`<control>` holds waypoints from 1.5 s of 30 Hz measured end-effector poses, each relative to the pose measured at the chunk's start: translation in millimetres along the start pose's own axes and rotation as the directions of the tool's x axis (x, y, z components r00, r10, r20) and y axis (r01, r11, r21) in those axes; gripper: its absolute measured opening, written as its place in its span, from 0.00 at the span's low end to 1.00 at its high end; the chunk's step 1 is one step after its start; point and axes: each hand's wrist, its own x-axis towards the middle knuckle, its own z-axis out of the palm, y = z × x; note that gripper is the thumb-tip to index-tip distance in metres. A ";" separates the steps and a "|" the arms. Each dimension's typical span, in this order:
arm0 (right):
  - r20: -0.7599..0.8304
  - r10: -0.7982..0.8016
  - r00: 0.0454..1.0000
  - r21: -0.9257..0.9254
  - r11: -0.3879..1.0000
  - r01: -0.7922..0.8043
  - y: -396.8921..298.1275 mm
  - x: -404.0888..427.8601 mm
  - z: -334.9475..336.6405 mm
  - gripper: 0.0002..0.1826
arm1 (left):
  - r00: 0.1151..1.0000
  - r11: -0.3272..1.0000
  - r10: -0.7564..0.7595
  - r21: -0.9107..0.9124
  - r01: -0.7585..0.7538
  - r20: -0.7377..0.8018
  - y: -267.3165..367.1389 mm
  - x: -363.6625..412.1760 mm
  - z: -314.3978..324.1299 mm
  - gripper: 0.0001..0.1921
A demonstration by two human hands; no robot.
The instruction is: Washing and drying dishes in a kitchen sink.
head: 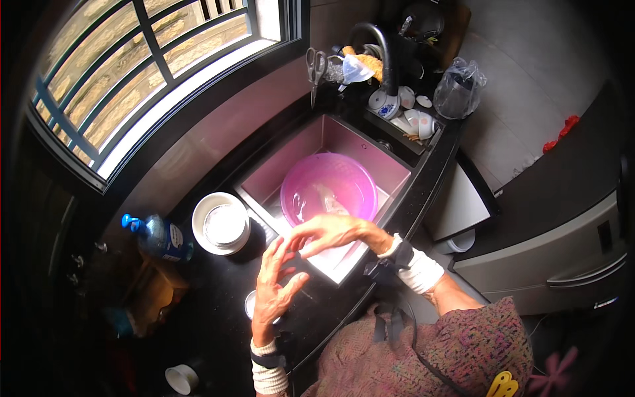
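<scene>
My left hand (277, 293) is raised over the black countertop (218, 302), fingers apart, with nothing in it. Beside it, my right hand (330, 233) hangs over the near edge of the sink, palm down and fingers spread, also without an object. The fingertips of both hands are close together; whether they touch I cannot tell. Beyond them a pink plastic basin (369, 191) stands in the steel sink (347, 136), with water and a pale thing in it that I cannot make out. A white bowl (198, 223) with a smaller round dish (225, 226) inside stands left of the sink. Behind my left hand a small white dish (250, 303) is partly hidden.
A blue pump bottle (173, 243) stands at the left. Another white cup (181, 379) is at the bottom left. A black faucet (389, 59), scissors (316, 69), small porcelain dishes (384, 104) and a plastic-wrapped container (459, 89) are behind the sink. A barred window is upper left.
</scene>
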 end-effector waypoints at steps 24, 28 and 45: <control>-0.960 0.043 0.277 -0.180 0.660 -0.729 193.3 -280.3 -518.6 0.14 | 0.980 0.917 -0.081 0.399 0.001 0.184 -25.0 334.6 315.0 0.36; -0.971 0.087 0.221 -0.123 0.612 -0.781 220.3 -308.0 -581.1 0.18 | 0.977 0.919 -0.093 0.394 0.009 0.194 -26.4 364.4 336.8 0.35; -0.917 -0.045 0.397 -0.394 0.274 -0.877 266.9 -296.5 -656.0 0.12 | 0.921 0.950 -0.307 0.140 0.280 0.241 -38.7 438.1 329.0 0.21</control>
